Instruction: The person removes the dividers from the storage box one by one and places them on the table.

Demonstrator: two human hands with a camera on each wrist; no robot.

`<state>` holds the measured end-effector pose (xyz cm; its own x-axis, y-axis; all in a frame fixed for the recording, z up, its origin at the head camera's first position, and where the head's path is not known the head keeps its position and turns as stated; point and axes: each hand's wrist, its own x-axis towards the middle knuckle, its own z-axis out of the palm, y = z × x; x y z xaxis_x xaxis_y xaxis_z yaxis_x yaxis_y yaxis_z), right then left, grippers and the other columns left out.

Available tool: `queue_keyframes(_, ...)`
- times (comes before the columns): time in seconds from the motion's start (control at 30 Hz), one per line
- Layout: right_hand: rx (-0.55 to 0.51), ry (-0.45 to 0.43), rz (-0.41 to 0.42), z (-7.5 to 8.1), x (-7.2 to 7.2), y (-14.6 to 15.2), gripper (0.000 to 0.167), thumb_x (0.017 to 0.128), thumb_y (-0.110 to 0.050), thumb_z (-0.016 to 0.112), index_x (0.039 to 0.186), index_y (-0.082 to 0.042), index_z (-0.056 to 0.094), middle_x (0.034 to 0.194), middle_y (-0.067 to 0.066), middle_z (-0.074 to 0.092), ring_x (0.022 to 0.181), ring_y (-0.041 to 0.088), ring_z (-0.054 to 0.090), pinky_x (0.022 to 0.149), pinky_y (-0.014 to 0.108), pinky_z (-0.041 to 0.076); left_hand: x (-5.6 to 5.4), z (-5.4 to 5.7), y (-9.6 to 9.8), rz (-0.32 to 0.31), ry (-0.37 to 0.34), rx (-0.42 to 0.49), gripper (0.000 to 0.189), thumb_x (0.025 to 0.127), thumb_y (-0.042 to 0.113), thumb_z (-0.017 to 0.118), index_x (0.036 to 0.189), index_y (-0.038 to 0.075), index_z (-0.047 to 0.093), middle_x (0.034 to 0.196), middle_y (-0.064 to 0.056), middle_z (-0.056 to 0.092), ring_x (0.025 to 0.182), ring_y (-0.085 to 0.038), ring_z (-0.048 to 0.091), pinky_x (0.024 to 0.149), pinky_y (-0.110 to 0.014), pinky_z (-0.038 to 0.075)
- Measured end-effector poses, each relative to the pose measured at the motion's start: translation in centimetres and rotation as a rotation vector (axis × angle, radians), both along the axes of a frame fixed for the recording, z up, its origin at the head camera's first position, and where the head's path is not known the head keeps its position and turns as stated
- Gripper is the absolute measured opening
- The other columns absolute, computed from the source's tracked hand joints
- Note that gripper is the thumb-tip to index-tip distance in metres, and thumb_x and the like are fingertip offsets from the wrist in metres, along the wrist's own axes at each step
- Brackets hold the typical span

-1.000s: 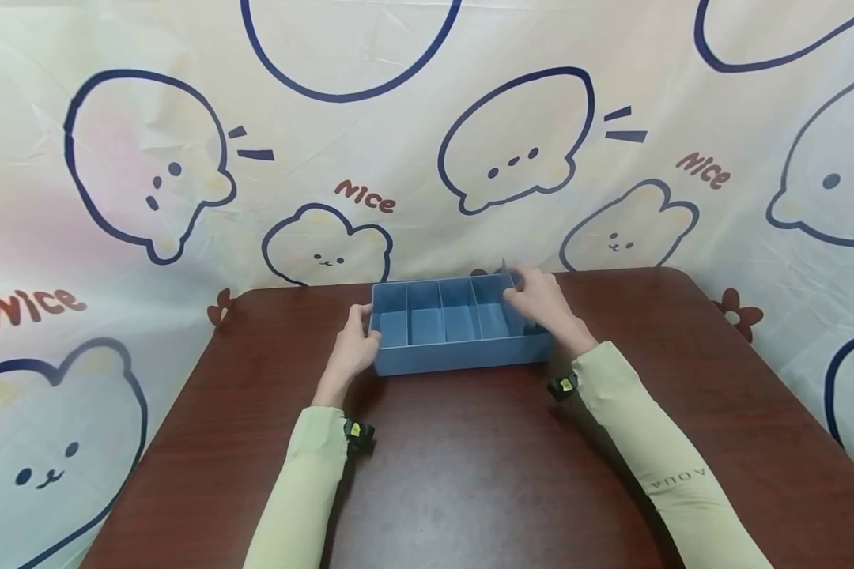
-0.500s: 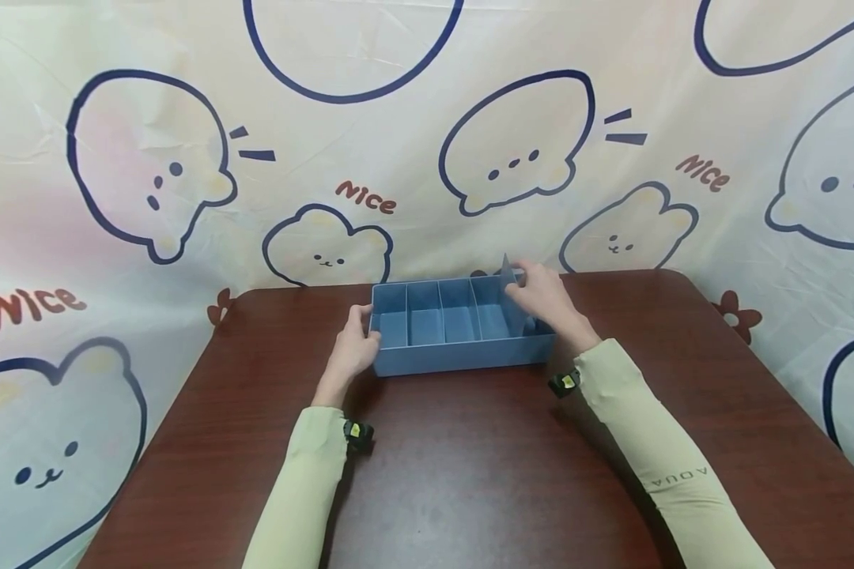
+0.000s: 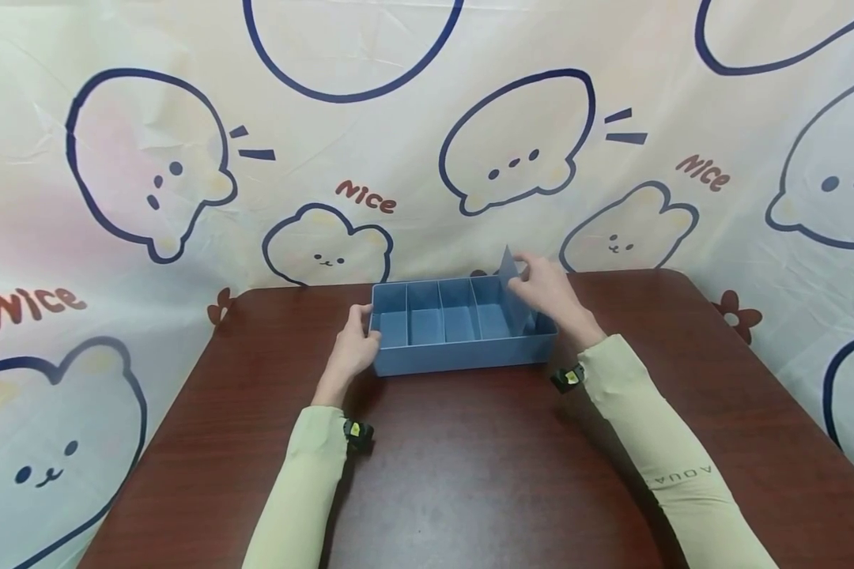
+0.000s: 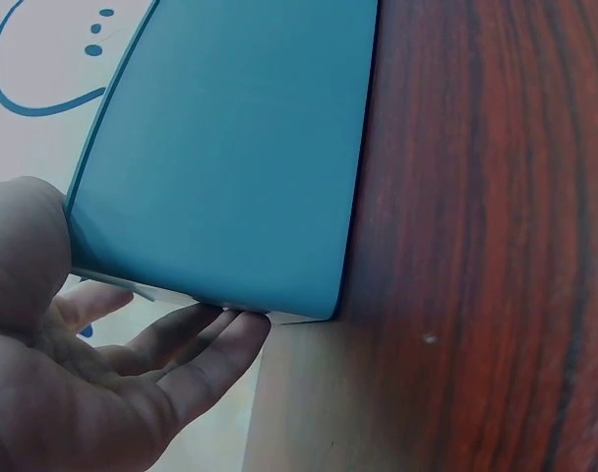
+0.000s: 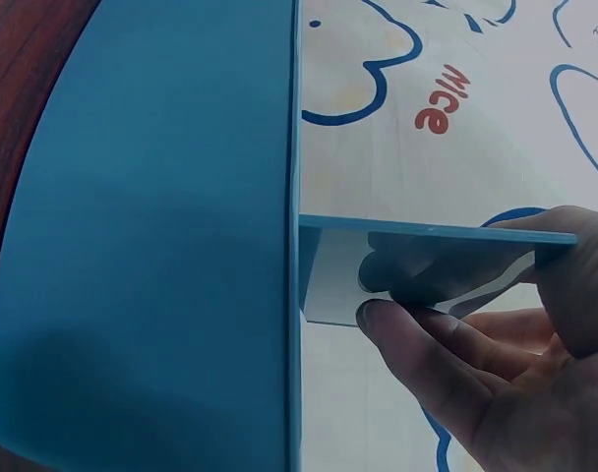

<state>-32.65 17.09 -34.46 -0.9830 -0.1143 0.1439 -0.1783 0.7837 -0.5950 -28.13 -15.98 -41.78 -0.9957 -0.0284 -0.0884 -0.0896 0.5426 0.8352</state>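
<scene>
A blue divided box (image 3: 462,358) with several compartments in a row sits near the far edge of the table. My left hand (image 3: 351,349) holds its left end; in the left wrist view the thumb is at the rim corner and the fingers (image 4: 215,359) lie against the end wall. Near the box's right end, a thin blue divider (image 3: 510,273) stands partly above the rim, its lower part still inside. My right hand (image 3: 549,291) pinches this divider by its upper part. In the right wrist view the divider juts out past the rim, fingers along its shiny face.
The dark brown wooden table (image 3: 455,474) stretches toward me and to both sides of the box. Directly behind it hangs a pale printed cloth (image 3: 413,158) with cartoon outlines, which also runs along both sides.
My right hand has moved slightly up, and the divider has risen with it, more of it showing above the rim. The left hand and the box have stayed in place.
</scene>
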Motion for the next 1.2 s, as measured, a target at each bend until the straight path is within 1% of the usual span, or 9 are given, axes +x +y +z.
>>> queue_keyframes(0.23, -0.007, -0.006, -0.011, 0.5, 0.1, 0.0, 0.057, 0.091, -0.019, 0.054, 0.146, -0.009, 0.044, 0.109, 0.019, 0.068, 0.080, 0.028, 0.066, 0.061, 0.030, 0.051, 0.0, 0.0, -0.1, 0.001, 0.002, 0.003, 0.057, 0.099, 0.015, 0.043, 0.151, 0.019, 0.023, 0.156, -0.015, 0.034, 0.138, -0.035, 0.040, 0.110, -0.061, 0.036)
queue_keyframes(0.4, -0.016, 0.011, -0.015, 1.0, 0.1, 0.3, 0.058, 0.090, -0.019, 0.054, 0.146, -0.010, 0.044, 0.109, 0.020, 0.068, 0.078, 0.028, 0.064, 0.060, 0.030, 0.048, 0.1, 0.0, -0.2, 0.002, 0.004, 0.009, 0.057, 0.099, 0.015, 0.044, 0.152, 0.019, 0.023, 0.156, -0.015, 0.034, 0.138, -0.035, 0.040, 0.110, -0.061, 0.036)
queue_keyframes(0.63, -0.035, 0.025, -0.013, 1.5, 0.1, 1.0, 0.056, 0.090, -0.019, 0.054, 0.145, -0.010, 0.045, 0.109, 0.019, 0.067, 0.081, 0.028, 0.064, 0.062, 0.030, 0.049, 0.1, 0.0, -0.2, 0.002, 0.010, 0.006, 0.057, 0.099, 0.015, 0.044, 0.152, 0.018, 0.023, 0.157, -0.015, 0.034, 0.138, -0.035, 0.040, 0.110, -0.060, 0.036)
queue_keyframes(0.87, -0.078, 0.038, 0.000, 1.4, 0.1, 1.5, 0.056, 0.090, -0.017, 0.054, 0.145, -0.010, 0.046, 0.112, 0.021, 0.066, 0.083, 0.029, 0.065, 0.062, 0.030, 0.052, 0.1, -0.1, -0.2, 0.005, 0.005, 0.005, 0.057, 0.099, 0.015, 0.044, 0.151, 0.018, 0.023, 0.157, -0.015, 0.033, 0.138, -0.035, 0.040, 0.110, -0.061, 0.036)
queue_keyframes(0.97, -0.092, 0.048, 0.003, 1.3, 0.0, 1.9, 0.056, 0.090, -0.018, 0.054, 0.144, -0.009, 0.046, 0.113, 0.021, 0.066, 0.082, 0.029, 0.065, 0.063, 0.031, 0.052, 0.1, -0.1, -0.2, 0.007, 0.002, 0.003, 0.057, 0.099, 0.015, 0.044, 0.151, 0.018, 0.023, 0.156, -0.015, 0.034, 0.138, -0.035, 0.040, 0.109, -0.061, 0.037)
queue_keyframes(1.1, -0.108, 0.063, -0.002, 1.3, -0.1, 2.5, 0.056, 0.090, -0.017, 0.053, 0.144, -0.009, 0.046, 0.111, 0.022, 0.066, 0.079, 0.030, 0.064, 0.061, 0.031, 0.051, 0.1, -0.1, -0.1, 0.008, -0.003, -0.002, 0.056, 0.099, 0.015, 0.044, 0.151, 0.019, 0.023, 0.155, -0.015, 0.035, 0.136, -0.035, 0.042, 0.108, -0.061, 0.038)
queue_keyframes(1.2, -0.121, 0.067, -0.013, 1.2, -0.2, 3.2, 0.055, 0.090, -0.017, 0.052, 0.144, -0.008, 0.046, 0.110, 0.022, 0.065, 0.081, 0.030, 0.064, 0.061, 0.030, 0.051, -0.1, 0.0, -0.1, 0.004, -0.002, -0.001, 0.056, 0.099, 0.015, 0.044, 0.151, 0.019, 0.023, 0.155, -0.015, 0.036, 0.136, -0.035, 0.042, 0.109, -0.060, 0.038)
